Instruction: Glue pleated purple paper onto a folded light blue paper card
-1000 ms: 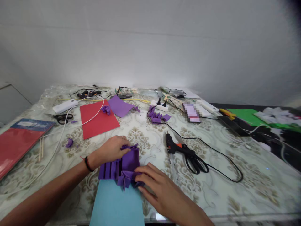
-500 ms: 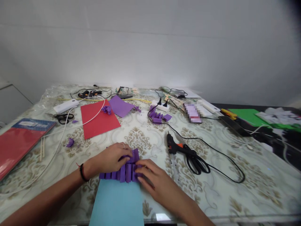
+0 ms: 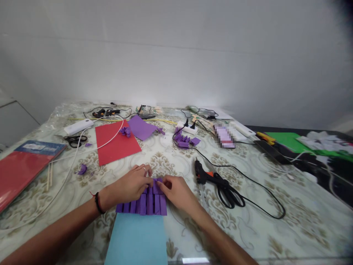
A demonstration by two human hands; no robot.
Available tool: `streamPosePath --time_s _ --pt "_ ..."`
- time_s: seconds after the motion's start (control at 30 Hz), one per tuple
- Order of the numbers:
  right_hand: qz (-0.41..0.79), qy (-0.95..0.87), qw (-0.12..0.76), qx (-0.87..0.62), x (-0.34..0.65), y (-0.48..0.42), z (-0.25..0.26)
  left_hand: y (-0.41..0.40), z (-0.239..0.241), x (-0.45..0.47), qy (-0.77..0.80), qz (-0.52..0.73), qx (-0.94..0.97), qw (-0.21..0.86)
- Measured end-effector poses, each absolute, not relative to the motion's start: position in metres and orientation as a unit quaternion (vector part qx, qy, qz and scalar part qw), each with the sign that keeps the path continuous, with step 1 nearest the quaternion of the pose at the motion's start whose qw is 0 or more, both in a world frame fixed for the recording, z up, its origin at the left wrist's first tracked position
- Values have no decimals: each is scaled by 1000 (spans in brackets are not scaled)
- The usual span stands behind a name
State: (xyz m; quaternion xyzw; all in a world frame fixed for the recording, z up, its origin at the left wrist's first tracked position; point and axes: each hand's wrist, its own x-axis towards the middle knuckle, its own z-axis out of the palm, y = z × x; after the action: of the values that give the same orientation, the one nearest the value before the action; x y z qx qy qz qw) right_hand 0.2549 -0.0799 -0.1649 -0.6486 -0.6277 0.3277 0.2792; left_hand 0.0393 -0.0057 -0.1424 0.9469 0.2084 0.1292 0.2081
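Note:
Rows of purple folded paper strips (image 3: 142, 206) stand along the far end of a light blue sheet (image 3: 138, 239) in front of me. From the left, my left hand (image 3: 134, 187) reaches over them, its fingers curled closed around the upper row; its fingertips are partly hidden. At the upper right corner of the strips, my right hand (image 3: 176, 189) pinches a folded purple paper piece between thumb and forefinger. A black glue gun (image 3: 202, 173) lies to the right of my right hand, its cord trailing away.
Black-handled scissors (image 3: 74, 140), a red sheet (image 3: 117, 147) and a purple sheet (image 3: 141, 127) lie farther back. More folded purple pieces (image 3: 183, 140) sit by a white power strip (image 3: 187, 127). A red pack (image 3: 24, 165) is at left; a phone (image 3: 224, 136) at right.
My right hand has moved up from the lower strips to the upper right corner, its fingers now pinched together. The lower strips show more fully. My left hand has barely shifted.

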Motion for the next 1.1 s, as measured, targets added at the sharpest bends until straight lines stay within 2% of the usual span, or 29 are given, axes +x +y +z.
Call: streamPosePath --time_s 0.37,0.83,1.1 --pt "492 -547 317 -598 289 -95 -165 3 -132 6 201 207 929 231" --pt "533 -520 334 -578 278 -95 -171 -10 -130 12 178 167 934 261" --pt "514 -546 329 -574 261 -94 -172 -19 -138 36 207 85 943 248"
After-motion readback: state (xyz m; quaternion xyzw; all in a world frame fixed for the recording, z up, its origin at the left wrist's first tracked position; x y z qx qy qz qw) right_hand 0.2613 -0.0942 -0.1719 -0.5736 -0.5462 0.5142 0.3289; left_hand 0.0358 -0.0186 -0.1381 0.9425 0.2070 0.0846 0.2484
